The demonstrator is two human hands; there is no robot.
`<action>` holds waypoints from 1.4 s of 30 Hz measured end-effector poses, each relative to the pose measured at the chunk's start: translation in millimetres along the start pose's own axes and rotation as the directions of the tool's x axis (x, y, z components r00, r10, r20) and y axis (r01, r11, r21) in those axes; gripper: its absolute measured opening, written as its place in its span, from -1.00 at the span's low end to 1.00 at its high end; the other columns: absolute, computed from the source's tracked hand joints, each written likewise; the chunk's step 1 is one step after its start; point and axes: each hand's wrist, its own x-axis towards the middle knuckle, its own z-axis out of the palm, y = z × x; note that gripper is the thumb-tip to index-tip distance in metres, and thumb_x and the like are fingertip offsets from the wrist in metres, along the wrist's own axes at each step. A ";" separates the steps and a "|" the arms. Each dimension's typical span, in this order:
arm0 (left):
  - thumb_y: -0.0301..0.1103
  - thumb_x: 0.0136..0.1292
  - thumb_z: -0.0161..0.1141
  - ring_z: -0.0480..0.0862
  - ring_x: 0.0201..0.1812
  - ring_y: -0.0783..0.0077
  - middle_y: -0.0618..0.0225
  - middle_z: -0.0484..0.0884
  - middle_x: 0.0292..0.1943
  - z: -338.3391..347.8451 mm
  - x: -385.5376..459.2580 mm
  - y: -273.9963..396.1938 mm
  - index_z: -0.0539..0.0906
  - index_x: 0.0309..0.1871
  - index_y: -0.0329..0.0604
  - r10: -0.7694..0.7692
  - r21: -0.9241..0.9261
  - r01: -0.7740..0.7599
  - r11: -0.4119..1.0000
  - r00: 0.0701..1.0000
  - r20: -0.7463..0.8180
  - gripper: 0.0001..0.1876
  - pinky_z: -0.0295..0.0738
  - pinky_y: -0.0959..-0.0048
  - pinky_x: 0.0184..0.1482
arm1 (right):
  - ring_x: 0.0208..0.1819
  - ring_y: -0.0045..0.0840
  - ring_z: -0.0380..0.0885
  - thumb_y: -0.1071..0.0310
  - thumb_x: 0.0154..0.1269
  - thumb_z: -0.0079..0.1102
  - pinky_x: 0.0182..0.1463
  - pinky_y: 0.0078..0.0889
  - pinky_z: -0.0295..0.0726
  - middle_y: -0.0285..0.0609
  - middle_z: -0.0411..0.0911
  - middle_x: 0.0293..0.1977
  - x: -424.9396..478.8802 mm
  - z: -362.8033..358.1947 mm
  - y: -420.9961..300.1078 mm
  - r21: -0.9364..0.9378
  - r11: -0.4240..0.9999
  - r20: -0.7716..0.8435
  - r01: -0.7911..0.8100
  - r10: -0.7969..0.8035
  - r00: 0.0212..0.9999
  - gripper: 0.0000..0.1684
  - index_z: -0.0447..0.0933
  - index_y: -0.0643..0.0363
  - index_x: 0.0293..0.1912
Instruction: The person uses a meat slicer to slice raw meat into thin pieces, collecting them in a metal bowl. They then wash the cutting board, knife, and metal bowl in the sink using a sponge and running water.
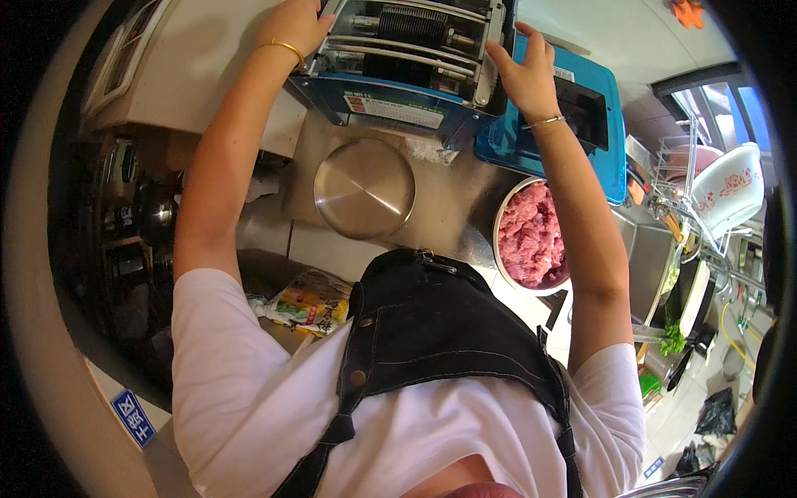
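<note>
A blue meat-cutting machine [386,93] stands at the top, its metal frame uncovered over sets of round blades [411,25]. My left hand [289,28] is at the frame's left end, its fingertips partly cut off by the picture's top edge. At the right end, my right hand [529,71] has thumb and fingers spread around the side plate; whether it grips the plate is unclear. Below the machine lies a round, shallow stainless steel pan [364,190] with nothing in it. A metal bowl of raw pink meat pieces [529,236] sits to the right, partly behind my right forearm.
A blue cover with a dark opening [613,155] lies right of the machine. Further right are a wire rack [675,155], a white patterned basin [728,187] and a sink [650,255]. A printed plastic bag [308,302] lies at lower left, near dark shelves [131,211].
</note>
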 end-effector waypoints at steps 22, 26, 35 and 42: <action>-0.34 0.13 0.07 0.63 -0.24 -0.15 -0.18 0.60 -0.22 45.7 26.1 -31.8 0.30 0.07 -0.30 -0.180 -0.139 0.156 0.978 0.966 -0.183 -0.56 0.53 0.01 -0.19 | 0.24 0.12 0.18 0.39 -0.02 0.13 0.27 0.08 0.21 0.16 0.20 0.23 -0.4 -9.9 -25.2 -0.358 0.931 -0.077 0.070 -0.104 0.992 -0.40 0.42 -0.05 0.12; -0.24 0.17 0.09 0.64 -0.19 -0.11 -0.15 0.60 -0.17 31.4 20.0 -42.0 0.31 0.17 -0.25 -0.280 -0.121 0.271 0.955 0.958 -0.062 -0.49 0.52 0.07 -0.08 | 0.31 0.10 0.11 0.36 0.00 0.08 0.35 0.19 0.01 0.08 0.22 0.24 -17.9 -28.6 -17.1 -0.417 0.908 -0.106 0.037 -0.089 0.990 -0.42 0.43 -0.08 0.12; 0.09 0.22 0.09 0.60 -0.05 -0.12 -0.12 0.59 -0.08 58.7 -8.8 -74.5 0.33 0.09 -0.35 -0.296 -0.380 0.180 0.907 0.916 -0.272 -0.36 0.43 0.15 0.05 | 0.28 0.01 0.17 0.45 0.09 0.07 0.33 0.12 0.07 0.05 0.30 0.18 -52.7 -56.9 -37.4 -0.387 0.920 -0.132 0.063 -0.123 0.984 -0.50 0.44 0.03 0.10; -0.16 0.17 0.20 0.59 -0.15 -0.01 0.00 0.61 -0.22 172.8 -147.0 -123.5 0.52 -0.17 -0.31 -0.325 -0.442 0.373 0.815 0.928 0.184 -0.65 0.46 0.20 -0.08 | 0.09 -0.09 0.41 0.59 0.06 0.16 0.20 -0.17 0.35 0.09 0.39 0.08 -140.0 -110.6 -66.3 -0.088 0.996 -0.118 -0.025 0.014 0.993 -0.58 0.44 0.25 -0.01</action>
